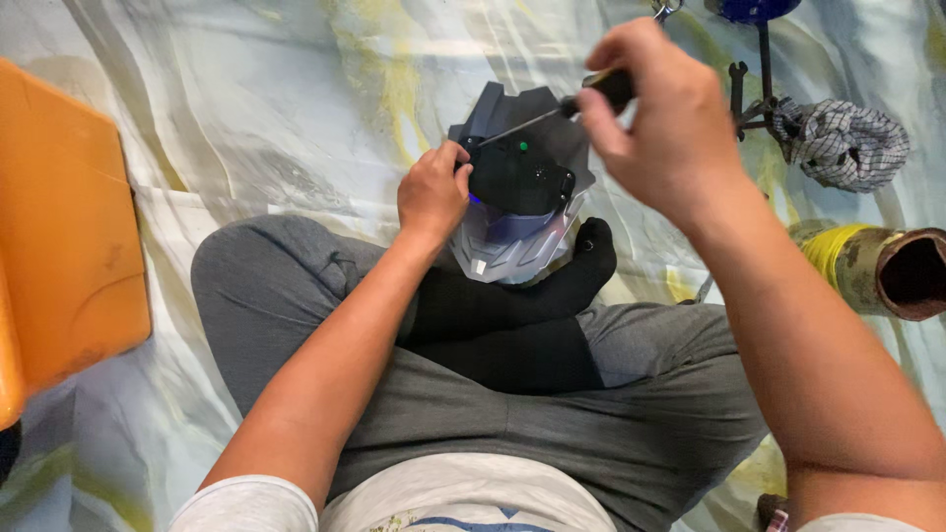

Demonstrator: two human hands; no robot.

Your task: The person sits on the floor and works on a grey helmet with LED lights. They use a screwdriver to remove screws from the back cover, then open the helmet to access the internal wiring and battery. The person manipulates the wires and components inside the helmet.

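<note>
**Slip risk at the screwdriver tip**

Your right hand [670, 118], upper right of frame, is closed around the screwdriver [552, 111]. Its tip meets the dark plastic cowl [517, 197] at centre, just beside your left hand [432, 192], which pinches the cowl's edge. A slipping tip could jab those fingers or scratch the tinted visor.

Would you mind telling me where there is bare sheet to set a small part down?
The widest bare patch of sheet lies between the orange panel and the dark plastic cover. On the right it is crowded: a wrench, a checked rag and a yellow-taped pipe lie close beside the right hand.
</note>
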